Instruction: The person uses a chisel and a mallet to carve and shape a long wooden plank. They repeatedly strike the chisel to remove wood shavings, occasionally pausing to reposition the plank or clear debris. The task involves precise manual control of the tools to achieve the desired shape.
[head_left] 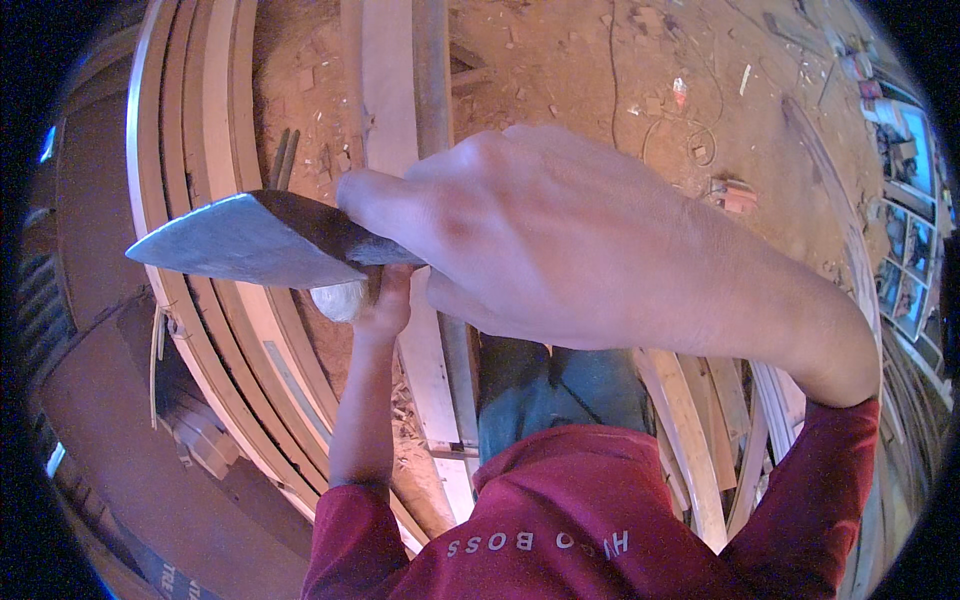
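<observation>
In front of me is an adze-like tool (235,245) with a broad grey metal blade pointing left; its exact kind is not plain. My right hand (540,230) comes across from the right, its fingers closed round the narrow neck behind the blade. Below the blade shows the rounded pale end (342,298) of what looks like a wooden handle. Right beside this end is my left hand (388,305), raised from below and seemingly gripping the tool there. Most of its fingers are hidden behind the tool and my right hand.
Long wooden boards (225,110) run along the left, and a pale beam (388,90) lies across the middle. Wood scraps, a cord (614,80) and a reddish block (735,195) lie on the dirt floor. More planks (690,440) are at the lower right, near a window-like frame (908,250).
</observation>
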